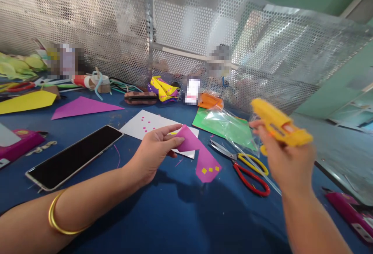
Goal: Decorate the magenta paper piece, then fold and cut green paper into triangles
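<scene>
Both hands are up over the blue table [175,215]. From the lower left edge the left forearm, with a gold bangle [56,221] near the wrist, reaches in toward two o'clock. The left hand [154,149] lies low, palm turned inward, thumb and forefinger pinching the upper end of a folded magenta paper piece [201,157]. That piece slants down toward four o'clock from the fingers, its pointed lower end with small yellow squares touching or just above the table; which, I cannot tell. It partly overlaps a white sheet [145,126] dotted with pink squares.

Rising from the lower right corner, the right forearm points toward eleven o'clock. The right hand [287,160] is raised and blurred, its fingers wrapped around the grip of a yellow glue gun [278,124], whose body runs level, from ten to four o'clock above the knuckles.

Between the two hands, at four o'clock of the magenta piece, lie scissors [244,166] with red and yellow handles, blades pointing to ten o'clock. Just beyond them, at twelve o'clock, a clear plastic bag [230,124] rests on a green sheet [204,120]. At nine o'clock of the left hand a dark phone [74,157] lies flat, screen up. Farther back, at ten o'clock, lie a purple paper triangle [83,106] and a yellow paper piece [27,100], before a perforated metal screen [116,32].
</scene>
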`<state>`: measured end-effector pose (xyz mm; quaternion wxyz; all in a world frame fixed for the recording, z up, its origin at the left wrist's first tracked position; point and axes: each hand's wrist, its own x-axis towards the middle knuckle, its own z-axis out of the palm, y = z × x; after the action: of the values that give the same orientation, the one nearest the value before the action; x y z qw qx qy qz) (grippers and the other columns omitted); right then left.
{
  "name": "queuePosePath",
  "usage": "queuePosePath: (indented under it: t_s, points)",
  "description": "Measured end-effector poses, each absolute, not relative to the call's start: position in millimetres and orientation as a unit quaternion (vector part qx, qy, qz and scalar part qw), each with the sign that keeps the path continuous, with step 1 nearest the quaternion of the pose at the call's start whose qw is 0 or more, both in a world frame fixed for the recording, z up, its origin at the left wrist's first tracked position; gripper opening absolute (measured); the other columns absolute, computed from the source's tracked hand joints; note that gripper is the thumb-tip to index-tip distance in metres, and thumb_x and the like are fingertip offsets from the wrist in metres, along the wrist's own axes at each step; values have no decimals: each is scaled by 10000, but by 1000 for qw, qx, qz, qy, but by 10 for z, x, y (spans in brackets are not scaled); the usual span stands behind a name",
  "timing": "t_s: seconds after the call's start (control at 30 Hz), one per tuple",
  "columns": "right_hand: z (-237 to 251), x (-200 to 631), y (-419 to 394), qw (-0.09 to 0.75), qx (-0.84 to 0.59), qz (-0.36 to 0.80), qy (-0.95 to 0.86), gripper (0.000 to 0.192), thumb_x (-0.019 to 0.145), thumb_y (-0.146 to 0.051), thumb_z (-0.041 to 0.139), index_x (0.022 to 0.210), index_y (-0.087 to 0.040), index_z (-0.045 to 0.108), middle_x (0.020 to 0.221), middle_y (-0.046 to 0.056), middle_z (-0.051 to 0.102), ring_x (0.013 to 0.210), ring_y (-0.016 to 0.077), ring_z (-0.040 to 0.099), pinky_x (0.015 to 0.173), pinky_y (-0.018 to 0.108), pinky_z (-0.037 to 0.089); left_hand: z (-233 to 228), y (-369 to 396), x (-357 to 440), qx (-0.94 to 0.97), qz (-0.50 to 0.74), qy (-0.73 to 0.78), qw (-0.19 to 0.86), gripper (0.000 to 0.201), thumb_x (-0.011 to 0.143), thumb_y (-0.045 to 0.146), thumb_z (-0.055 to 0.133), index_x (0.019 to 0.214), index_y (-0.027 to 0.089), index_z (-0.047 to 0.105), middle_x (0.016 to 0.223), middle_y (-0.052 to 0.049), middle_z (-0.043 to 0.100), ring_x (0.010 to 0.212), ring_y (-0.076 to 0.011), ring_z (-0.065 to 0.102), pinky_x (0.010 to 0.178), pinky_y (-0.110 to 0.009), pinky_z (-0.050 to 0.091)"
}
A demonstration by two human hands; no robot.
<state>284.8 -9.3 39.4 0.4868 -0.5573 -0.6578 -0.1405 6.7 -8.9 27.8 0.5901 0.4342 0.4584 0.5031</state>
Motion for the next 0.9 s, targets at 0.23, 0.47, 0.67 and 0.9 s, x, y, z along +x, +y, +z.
queuePosePath:
  t_s: [0.23, 0.47, 0.67, 0.9]
  points:
    - [233, 2071, -534, 437, -392, 51, -808, 98, 866, -168, 616, 944, -217, 584, 838, 10, 643, 697, 149, 620, 614, 281, 510, 288, -106, 67, 491, 504, 449, 551, 558, 776, 292, 746, 1301, 158, 612, 869, -63, 784, 716, -173, 673, 556, -231, 453]
    - [171, 2089, -519, 409, -409, 6, -816, 62, 907, -238, 603, 918, -213, 548, 797, 7, 621, 665, 148, 590, 574, 287, 463, 300, -127, 65, 507, 508, 461, 522, 521, 779, 274, 723, 1281, 170, 634, 850, -52, 790, 699, -179, 686, 552, -232, 463]
    - [163, 2085, -532, 402, -412, -30, -817, 81, 887, -189, 598, 938, -208, 539, 797, 16, 617, 670, 158, 568, 577, 298, 449, 314, -129, 69, 504, 514, 465, 516, 503, 768, 285, 738, 1255, 183, 659, 815, -41, 789, 672, -167, 676, 533, -217, 459]
    - [164, 2096, -528, 392, -418, -19, -819, 90, 880, -169, 587, 935, -214, 531, 792, 15, 604, 662, 155, 550, 571, 298, 431, 314, -134, 75, 519, 499, 475, 506, 526, 782, 304, 722, 1286, 180, 637, 803, -49, 789, 683, -186, 682, 538, -232, 442]
